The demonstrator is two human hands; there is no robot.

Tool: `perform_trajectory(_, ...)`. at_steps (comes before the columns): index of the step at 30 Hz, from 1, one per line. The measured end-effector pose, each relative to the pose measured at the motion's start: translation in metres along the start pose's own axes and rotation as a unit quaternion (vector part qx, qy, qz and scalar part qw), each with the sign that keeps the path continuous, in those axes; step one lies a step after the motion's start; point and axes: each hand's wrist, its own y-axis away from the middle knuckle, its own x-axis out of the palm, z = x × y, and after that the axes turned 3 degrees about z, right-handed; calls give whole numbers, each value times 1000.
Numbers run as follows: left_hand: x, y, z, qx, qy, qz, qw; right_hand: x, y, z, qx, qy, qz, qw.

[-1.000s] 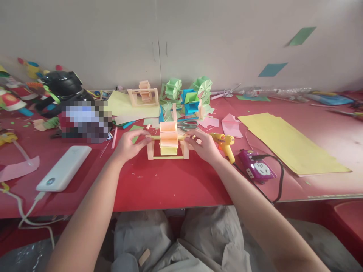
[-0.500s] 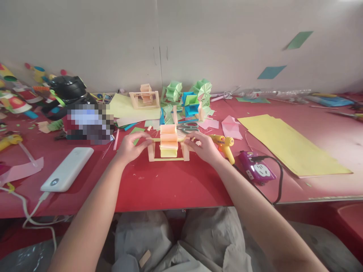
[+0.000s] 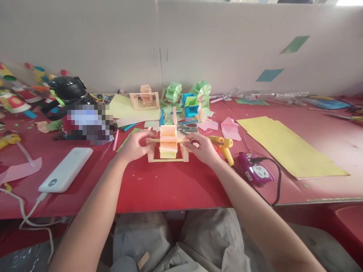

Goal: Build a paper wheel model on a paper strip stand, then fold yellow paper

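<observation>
Two-handed, reaching forward over a red table (image 3: 170, 189) — pinching a yellow stick (image 3: 155, 140) with curled left hand (image 3: 136, 146) and right hand (image 3: 203, 148), either side of a paper wheel (image 3: 168, 144).

Orange-and-yellow folded-paper wheel (image 3: 168, 142) on thin yellow rod (image 3: 155, 140), between left hand (image 3: 135, 145) and right hand (image 3: 202, 146). Pale peach two-post stand (image 3: 151, 155) on red table (image 3: 172, 185); wheel between its posts. Behind: grey-green-handled scissors (image 3: 188, 129). Right of right hand: yellow plastic glue gun (image 3: 226, 145), purple plastic socket block (image 3: 251, 169), yellow paper sheets (image 3: 289, 149). Left: white rectangular power bank (image 3: 66, 169).
</observation>
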Motion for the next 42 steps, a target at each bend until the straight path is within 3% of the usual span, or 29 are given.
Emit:
perform_trajectory(14,-6,-17,-14,-2,-73,63,995,0,0,0,-10,-1,-4,1000)
perform_trajectory(18,1,-16,-13,20,-96,22,995,1,0,-2,-7,-8,-9,1000)
perform_trajectory(24,11,-13,-15,8,-48,-39,998,0,1,-1,5,-11,-6,1000)
perform_trajectory(42,16,-9,-10,-17,1,-75,997,1,1,-1,22,-19,5,1000)
